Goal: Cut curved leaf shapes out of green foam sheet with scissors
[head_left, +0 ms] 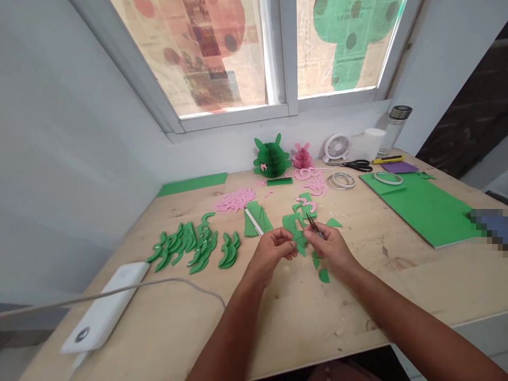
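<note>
My right hand (332, 247) is closed around small pointed scissors (313, 224); their dark blades point away from me, and the handles are hidden in my fingers. Close beside it, my left hand (272, 253) has its thumb and fingers pinched at the edge of a small piece of green paper (300, 246). Beyond my hands lie more green paper pieces (290, 223), with a curved pink cutout (306, 203) on top. Green scraps (324, 275) rest below the right hand. A white pen-like tool (254, 221) lies on folded green paper (265, 222) by my left hand.
Stacked green curved cutouts (203, 251) and a pink pile (236, 200) lie left. A white power bank-like box (107, 307) with a cable is front left. Green sheets (426, 211), tape rings (343, 181), black scissors (359, 165) and a fan (337, 146) stand or lie right.
</note>
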Tool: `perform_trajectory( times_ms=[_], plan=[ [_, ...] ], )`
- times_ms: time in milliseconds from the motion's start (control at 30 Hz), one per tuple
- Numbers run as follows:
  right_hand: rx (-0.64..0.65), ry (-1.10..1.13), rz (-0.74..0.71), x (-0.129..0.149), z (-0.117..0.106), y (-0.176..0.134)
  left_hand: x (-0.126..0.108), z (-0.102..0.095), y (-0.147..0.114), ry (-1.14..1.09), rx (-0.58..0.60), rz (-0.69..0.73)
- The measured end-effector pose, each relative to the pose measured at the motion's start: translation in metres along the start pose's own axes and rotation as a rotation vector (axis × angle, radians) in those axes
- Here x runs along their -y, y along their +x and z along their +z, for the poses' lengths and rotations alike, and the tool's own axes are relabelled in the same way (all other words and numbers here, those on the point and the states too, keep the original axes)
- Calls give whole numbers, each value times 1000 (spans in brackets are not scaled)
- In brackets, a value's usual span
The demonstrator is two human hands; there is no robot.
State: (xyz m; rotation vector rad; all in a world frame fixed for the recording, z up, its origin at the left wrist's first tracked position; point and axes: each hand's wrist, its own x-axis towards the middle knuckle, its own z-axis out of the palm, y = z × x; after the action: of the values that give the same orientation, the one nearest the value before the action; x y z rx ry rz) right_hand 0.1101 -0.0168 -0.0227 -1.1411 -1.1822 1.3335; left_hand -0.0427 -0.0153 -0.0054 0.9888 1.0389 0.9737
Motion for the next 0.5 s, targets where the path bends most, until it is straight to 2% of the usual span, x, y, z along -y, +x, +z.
perform_trajectory(
  times_ms=[100, 300, 500],
  plan=[
    [-22, -11, 13, -2, 0, 1, 0, 1, -1, 35, -4, 23],
    [-60, -26, 25, -4, 3, 2, 3, 1, 3, 32, -146, 101],
    [-146, 31, 10, 0, 5, -1, 10, 4, 7, -56, -172, 86]
  ],
)
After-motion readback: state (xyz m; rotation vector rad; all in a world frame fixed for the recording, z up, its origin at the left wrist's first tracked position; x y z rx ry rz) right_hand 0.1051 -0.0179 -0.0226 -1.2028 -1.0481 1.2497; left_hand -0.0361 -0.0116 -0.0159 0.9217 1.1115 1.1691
